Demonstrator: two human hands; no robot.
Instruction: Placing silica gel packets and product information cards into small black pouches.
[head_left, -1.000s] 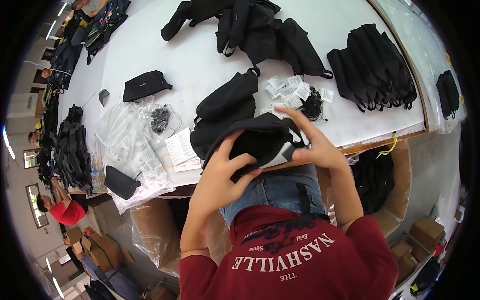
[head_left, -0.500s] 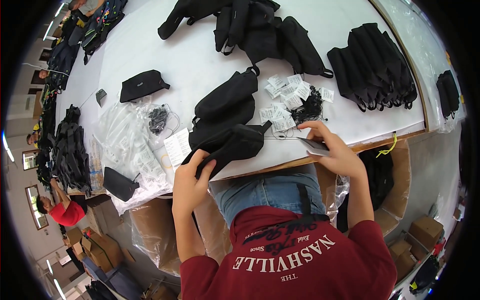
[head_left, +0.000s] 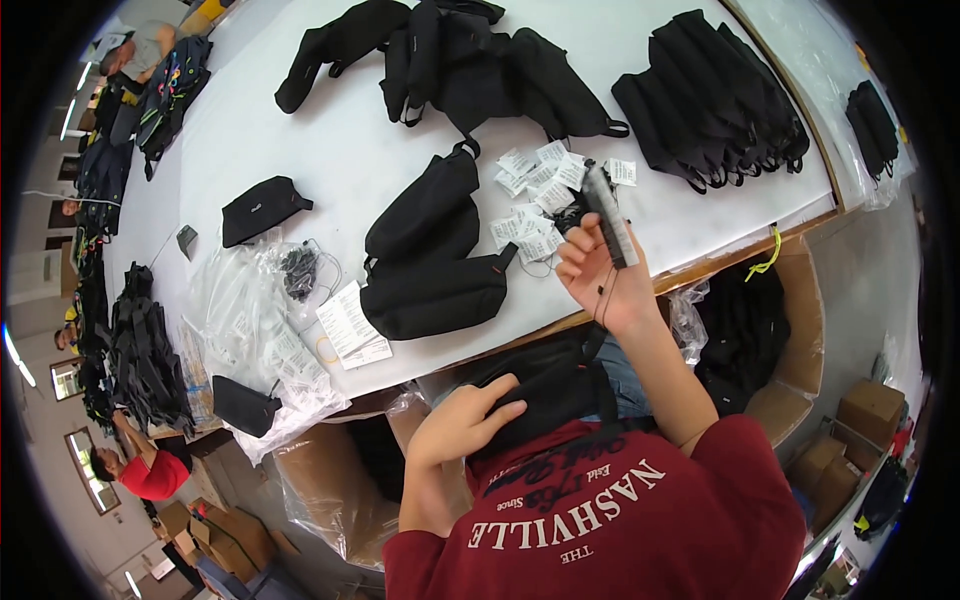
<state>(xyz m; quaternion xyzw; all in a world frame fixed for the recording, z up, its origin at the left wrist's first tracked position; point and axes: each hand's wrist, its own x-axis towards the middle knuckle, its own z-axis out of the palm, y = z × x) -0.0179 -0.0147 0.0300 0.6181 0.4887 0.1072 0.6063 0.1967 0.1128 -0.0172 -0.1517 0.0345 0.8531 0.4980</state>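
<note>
Close against my body, below the table's front edge, my left hand grips a black fabric pouch; the forearm and shirt hide part of it. My right hand is raised over the table edge, its fingers closed on a narrow grey hang tag seen nearly edge-on. A thin dark cord dangles from that hand. Just beyond it lie white printed tags and a tangle of black cords, partly hidden by the tag. Two more black pouches rest on the table in front of me.
A row of stacked black pouches stands at far right, with a loose heap at the back. Left are clear plastic bags, a paper sheet and two small pouches. Open cartons stand under the edge. Other people work at far left.
My left hand has drawn its pouch off the table toward my body. The right hand has lifted and turned the tag upright, shifting left. The whole view has shifted slightly.
</note>
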